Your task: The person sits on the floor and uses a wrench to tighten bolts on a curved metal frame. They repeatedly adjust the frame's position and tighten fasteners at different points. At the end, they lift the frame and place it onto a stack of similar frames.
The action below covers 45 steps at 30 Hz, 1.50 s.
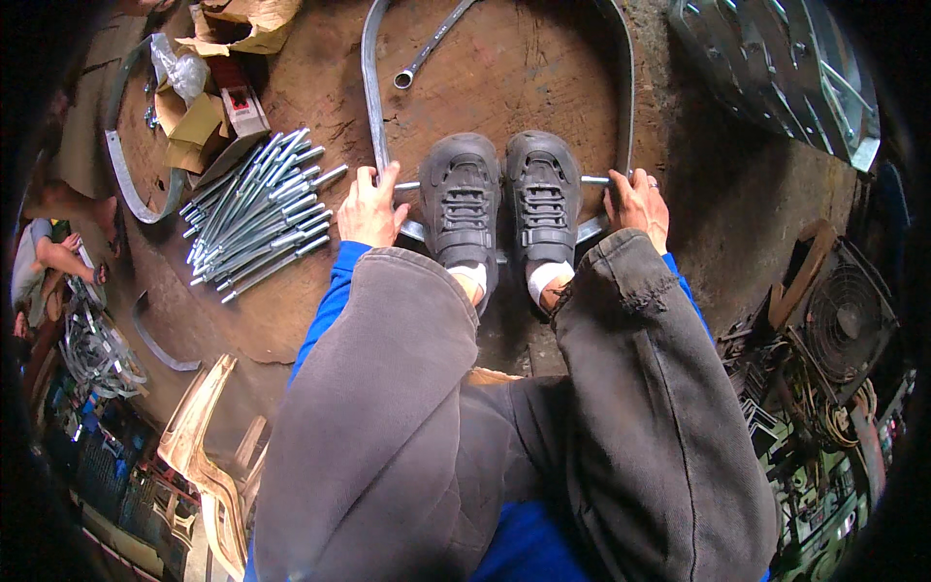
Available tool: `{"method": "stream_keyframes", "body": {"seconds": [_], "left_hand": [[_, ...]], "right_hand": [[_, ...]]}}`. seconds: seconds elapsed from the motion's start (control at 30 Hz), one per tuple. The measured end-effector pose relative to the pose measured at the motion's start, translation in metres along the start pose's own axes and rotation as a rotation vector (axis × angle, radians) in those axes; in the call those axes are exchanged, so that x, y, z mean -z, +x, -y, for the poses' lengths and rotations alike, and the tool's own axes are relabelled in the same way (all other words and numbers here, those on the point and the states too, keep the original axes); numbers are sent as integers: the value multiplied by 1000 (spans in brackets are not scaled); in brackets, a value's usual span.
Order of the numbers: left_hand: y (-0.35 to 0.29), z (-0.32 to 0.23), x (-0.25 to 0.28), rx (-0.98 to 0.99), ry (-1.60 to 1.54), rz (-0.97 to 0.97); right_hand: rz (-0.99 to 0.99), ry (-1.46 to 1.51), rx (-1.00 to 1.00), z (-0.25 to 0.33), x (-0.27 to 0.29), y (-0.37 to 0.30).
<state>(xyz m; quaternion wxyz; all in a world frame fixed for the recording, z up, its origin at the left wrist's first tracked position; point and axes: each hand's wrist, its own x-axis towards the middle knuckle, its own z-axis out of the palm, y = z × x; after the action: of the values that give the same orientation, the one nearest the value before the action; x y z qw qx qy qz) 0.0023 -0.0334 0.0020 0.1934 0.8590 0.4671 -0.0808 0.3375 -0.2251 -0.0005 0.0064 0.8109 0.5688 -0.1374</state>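
Observation:
A flat grey metal band, bent into a large loop, lies on the brown floor around my feet. My left hand is closed at its left side, fingers wrapped where a thin metal rod meets the band. At the opposite side my right hand is closed in the same way by the rod's other end. The rod crosses the loop, its middle hidden by my dark shoes. Both rod ends are covered by my fingers. A combination wrench lies inside the loop, beyond my shoes.
To the left lies a heap of threaded-looking metal rods, near an open cardboard box and a curved strip. Stacked metal strips lie far right. A wooden chair, a fan and another person are at the sides.

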Motion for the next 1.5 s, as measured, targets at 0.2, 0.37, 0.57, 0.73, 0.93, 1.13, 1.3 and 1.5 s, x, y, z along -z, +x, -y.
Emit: {"method": "stream_keyframes", "body": {"seconds": [0.2, 0.37, 0.57, 0.73, 0.93, 1.13, 1.3, 1.5], "left_hand": [[10, 9, -12, -12, 59, -11], [15, 17, -12, -75, 32, 32], [23, 24, 0, -103, 11, 142], [24, 23, 6, -70, -14, 176], [22, 17, 4, -41, -51, 109], [35, 8, 3, 27, -142, 218], [31, 8, 14, 68, -84, 207], [32, 4, 7, 18, -49, 176]], "right_hand": [[51, -30, 78, -4, 8, 5], [70, -78, 175, -13, 4, 9], [199, -195, 243, -3, 15, 42], [-212, 147, 340, 63, 41, 165], [-227, 31, 623, 162, -22, 238], [-271, -273, 756, 151, -47, 239], [-258, -212, 1050, 142, -16, 258], [-438, -102, 1096, 115, -19, 264]]}}
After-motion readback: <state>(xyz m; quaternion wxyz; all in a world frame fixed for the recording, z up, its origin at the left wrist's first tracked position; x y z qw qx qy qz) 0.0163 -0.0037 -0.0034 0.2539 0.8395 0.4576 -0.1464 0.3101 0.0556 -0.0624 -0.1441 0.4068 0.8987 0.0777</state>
